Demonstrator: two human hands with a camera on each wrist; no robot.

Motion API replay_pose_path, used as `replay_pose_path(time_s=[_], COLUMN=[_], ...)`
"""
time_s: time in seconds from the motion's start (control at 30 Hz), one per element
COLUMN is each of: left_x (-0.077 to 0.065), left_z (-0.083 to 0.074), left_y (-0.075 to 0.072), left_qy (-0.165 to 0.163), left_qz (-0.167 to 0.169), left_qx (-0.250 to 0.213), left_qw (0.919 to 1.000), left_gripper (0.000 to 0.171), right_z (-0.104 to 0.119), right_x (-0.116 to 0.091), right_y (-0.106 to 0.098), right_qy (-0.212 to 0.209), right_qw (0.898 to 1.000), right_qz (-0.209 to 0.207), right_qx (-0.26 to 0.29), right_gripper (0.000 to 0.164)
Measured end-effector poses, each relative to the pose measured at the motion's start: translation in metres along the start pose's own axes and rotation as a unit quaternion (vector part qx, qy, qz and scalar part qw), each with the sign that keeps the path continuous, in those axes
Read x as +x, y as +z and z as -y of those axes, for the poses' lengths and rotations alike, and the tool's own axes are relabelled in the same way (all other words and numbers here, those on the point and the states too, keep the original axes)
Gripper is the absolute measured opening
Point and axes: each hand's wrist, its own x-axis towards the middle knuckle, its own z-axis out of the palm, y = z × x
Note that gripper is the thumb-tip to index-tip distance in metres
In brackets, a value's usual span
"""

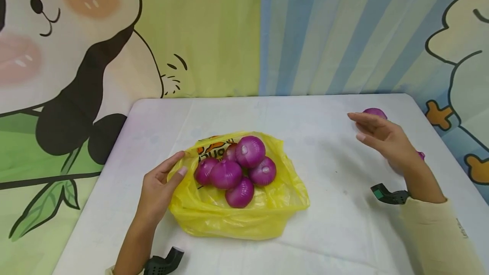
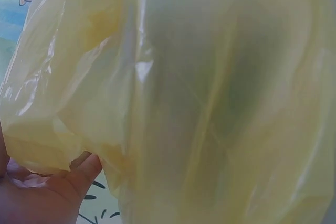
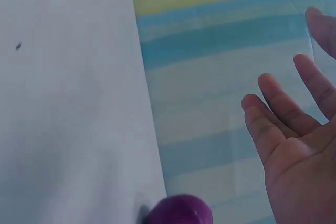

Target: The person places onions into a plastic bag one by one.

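A yellow plastic bag [image 1: 237, 224] lies spread on the table with its mouth facing up, and several purple onions [image 1: 226, 174] are heaped in it. My left hand [image 1: 158, 188] holds the bag's left rim between thumb and fingers; in the left wrist view the translucent plastic [image 2: 173, 77] fills most of the picture beside the thumb [image 2: 86, 174]. Over the table's right side, my right hand [image 1: 391, 141] is raised with fingers extended and an empty palm. One onion [image 1: 375, 112] sits behind its fingers, partly hidden, and another [image 1: 421, 155] shows beside the wrist.
A white cloth covers the table [image 1: 324, 232]. Behind it hangs a cartoon-printed curtain [image 1: 214, 33] with a panda and blue stripes. Dark wrist-worn devices sit at the left wrist [image 1: 164, 262] and the right wrist [image 1: 389, 195].
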Motion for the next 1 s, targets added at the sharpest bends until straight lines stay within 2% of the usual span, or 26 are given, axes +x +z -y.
replay_pose_path(time_s=[0.13, 0.23, 0.4, 0.5, 0.6, 0.77, 0.9, 1.0], left_x=[0.001, 0.001, 0.0, 0.0, 0.0, -0.002, -0.003, -0.004], left_z=[-0.001, -0.001, -0.003, -0.004, -0.006, -0.007, -0.009, -0.01], left_y=[0.0, 0.0, -0.001, -0.003, -0.005, -0.006, -0.008, -0.009], left_qy=[-0.002, -0.001, 0.011, 0.015, 0.012, 0.007, 0.016, 0.022], left_qz=[0.003, 0.005, -0.002, -0.008, -0.014, -0.024, -0.029, -0.035], left_qx=[-0.004, -0.006, -0.013, -0.022, -0.036, -0.066, -0.09, -0.09], left_qw=[1.0, 1.0, 0.9999, 0.9996, 0.9992, 0.9975, 0.9954, 0.995], left_gripper=[0.047, 0.047, 0.046, 0.046, 0.046, 0.045, 0.045, 0.044], right_z=[-0.006, -0.014, -0.031, -0.043, -0.056, -0.071, -0.079, -0.083], right_x=[-0.018, -0.034, -0.061, -0.074, -0.082, -0.086, -0.087, -0.086], right_y=[-0.026, -0.044, -0.063, -0.069, -0.07, -0.067, -0.064, -0.064], right_qy=[0.069, 0.094, 0.158, 0.208, 0.233, 0.262, 0.293, 0.308], right_qw=[0.993, 0.983, 0.957, 0.942, 0.936, 0.933, 0.929, 0.926], right_qz=[-0.073, -0.13, -0.195, -0.203, -0.197, -0.165, -0.148, -0.137], right_qx=[-0.06, -0.088, -0.144, -0.165, -0.176, -0.183, -0.173, -0.167], right_gripper=[0.051, 0.051, 0.054, 0.058, 0.063, 0.074, 0.08, 0.083])
